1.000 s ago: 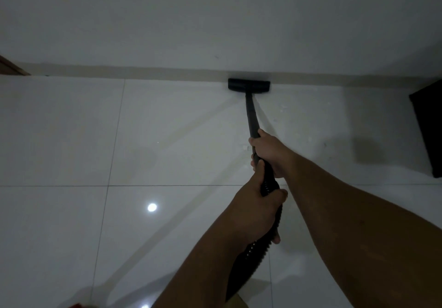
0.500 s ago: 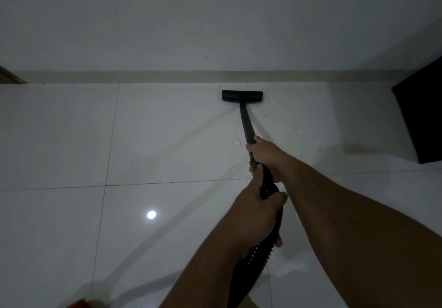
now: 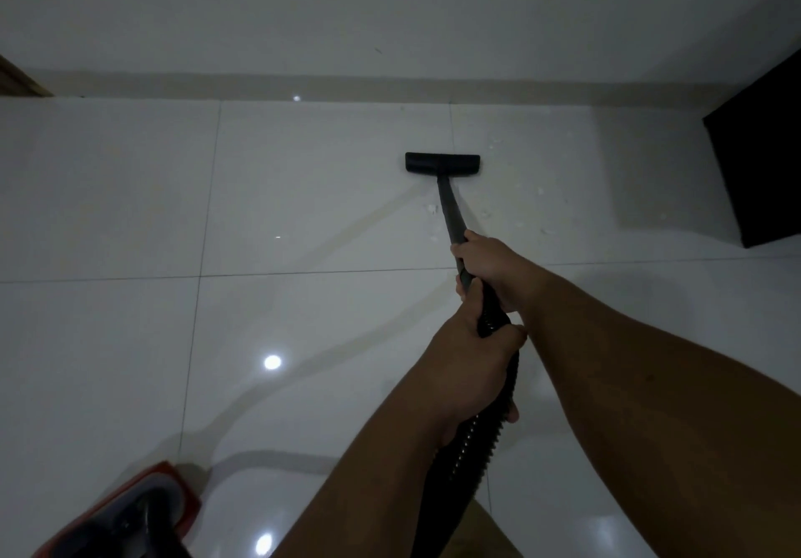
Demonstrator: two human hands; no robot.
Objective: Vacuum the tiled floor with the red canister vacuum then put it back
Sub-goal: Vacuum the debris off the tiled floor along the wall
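While gripped in both hands, wand (image 3: 450,215) slanted down and away to nozzle (image 3: 442,163), flat on floor (image 3: 130,193), short of skirting (image 3: 260,87) and wall (image 3: 390,7). Right hand (image 3: 492,269) clenched round wand at its upper end, fingers wrapped over the top. Left hand (image 3: 470,377) just behind, nearly touching the right, grasping ribbed hose (image 3: 470,445) where it joins the wand; thumb laid along the top. Hose running down between both forearms and out of view at the lower edge. Red canister (image 3: 130,514) at lower left corner on the floor, only partly in view, dark top, well apart from nozzle. Small pale crumbs (image 3: 430,209) scattered on the tile beside the wand and to the right of the nozzle. Glossy white tiles, thin grout lines, bright round light glints (image 3: 272,362). Dark box-like object (image 3: 763,159) at right edge against the wall; too dim to tell what. Sliver of wood trim (image 3: 19,81) at far left.
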